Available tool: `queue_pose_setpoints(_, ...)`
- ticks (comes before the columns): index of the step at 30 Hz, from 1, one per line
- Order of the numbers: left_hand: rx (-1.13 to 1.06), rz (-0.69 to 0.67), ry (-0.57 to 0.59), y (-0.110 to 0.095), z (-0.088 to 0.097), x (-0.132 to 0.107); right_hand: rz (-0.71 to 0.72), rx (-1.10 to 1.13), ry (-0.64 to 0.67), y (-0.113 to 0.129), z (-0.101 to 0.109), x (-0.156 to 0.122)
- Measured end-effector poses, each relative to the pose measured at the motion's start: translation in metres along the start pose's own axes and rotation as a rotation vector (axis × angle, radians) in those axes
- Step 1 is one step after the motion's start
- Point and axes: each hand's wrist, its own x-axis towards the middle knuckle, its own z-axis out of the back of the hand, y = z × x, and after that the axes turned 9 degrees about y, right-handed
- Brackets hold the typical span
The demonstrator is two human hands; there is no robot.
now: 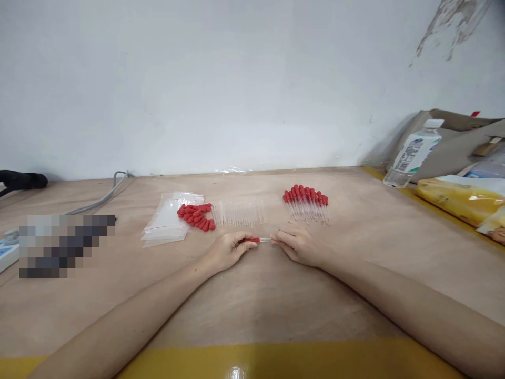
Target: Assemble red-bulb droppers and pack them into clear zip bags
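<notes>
Between my hands a red rubber bulb [253, 240] meets a clear dropper tube [265, 239], both lying level just above the table. My left hand [230, 249] is closed on the bulb. Fingers of my right hand [299, 245] pinch the tube's other end. Beyond my left hand lies a heap of loose red bulbs [193, 215]. Beside it a row of bare clear tubes [239, 212] is laid out. Past my right hand rests a fan of droppers [305, 202], red bulbs on their far ends.
Clear plastic bags [168, 216] are stacked at the left, partly under the bulbs. A grey cable [112, 192] runs to the wall. At the right stand a water bottle [413, 152], a grey bag [426, 134] and a yellow packet [453, 197].
</notes>
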Motion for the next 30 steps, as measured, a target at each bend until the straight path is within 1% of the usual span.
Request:
queue_pose_setpoints(3,0.067,-0.069,-0.016,-0.001,0.001,0.0,-0.005,-0.079,0.021,0.003,0.006,0.002)
queue_pose_setpoints(5,0.125,-0.092,-0.046,-0.003,0.003,-0.001,-0.059,-0.099,0.043,0.003,0.009,0.002)
queue_pose_setpoints(7,0.174,-0.081,-0.093,-0.004,0.006,-0.004,-0.172,-0.041,0.05,-0.003,0.012,0.002)
queue_pose_setpoints(9,0.196,-0.066,-0.105,-0.006,0.009,-0.007,-0.339,0.073,0.008,-0.014,0.015,0.002)
queue_pose_setpoints(10,0.199,-0.078,-0.071,-0.007,0.011,-0.009,-0.442,0.131,-0.022,-0.022,0.017,0.002)
queue_pose_setpoints(12,0.199,-0.136,0.063,-0.009,0.015,-0.01,-0.667,0.218,-0.058,-0.038,0.021,0.005)
queue_pose_setpoints(14,0.206,-0.19,0.207,-0.01,0.017,-0.01,-0.866,0.258,-0.04,-0.053,0.023,0.01)
queue_pose_setpoints(16,0.221,-0.208,0.289,-0.009,0.017,-0.008,-0.994,0.237,0.007,-0.065,0.023,0.018)
queue_pose_setpoints(18,0.239,-0.215,0.315,-0.007,0.017,-0.007,-1.068,0.172,0.071,-0.072,0.019,0.026)
queue_pose_setpoints(21,0.258,-0.221,0.321,-0.005,0.017,-0.006,-1.161,0.063,0.177,-0.075,0.01,0.036)
queue_pose_setpoints(23,0.258,-0.218,0.316,-0.005,0.017,-0.006,-1.206,-0.001,0.212,-0.075,0.003,0.039)
queue_pose_setpoints(26,0.242,-0.226,0.305,-0.006,0.017,-0.006,-1.223,-0.058,0.234,-0.076,-0.003,0.038)
queue_pose_setpoints(30,0.237,-0.225,0.304,-0.006,0.017,-0.006,-1.204,-0.086,0.249,-0.075,-0.004,0.036)
